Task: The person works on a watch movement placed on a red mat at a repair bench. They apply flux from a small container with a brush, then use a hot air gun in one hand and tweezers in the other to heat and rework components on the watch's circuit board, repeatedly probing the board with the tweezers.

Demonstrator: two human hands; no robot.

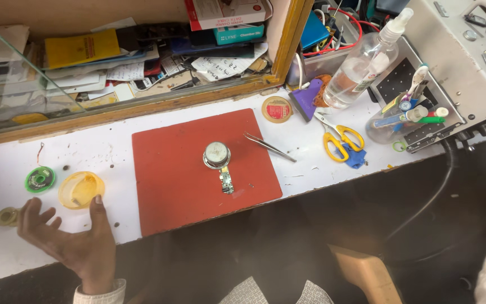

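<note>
Your left hand [71, 236] lies open at the bench edge, thumb just touching the yellow lid [81, 190], gripping nothing; your right hand is out of view. You seem to be reaching: next, close fingers round that lid.

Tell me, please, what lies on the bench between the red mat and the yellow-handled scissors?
In the head view, slim metal tweezers lie between the red mat and the scissors, their tips overlapping the mat's right edge; otherwise only bare white bench with small specks.
</note>
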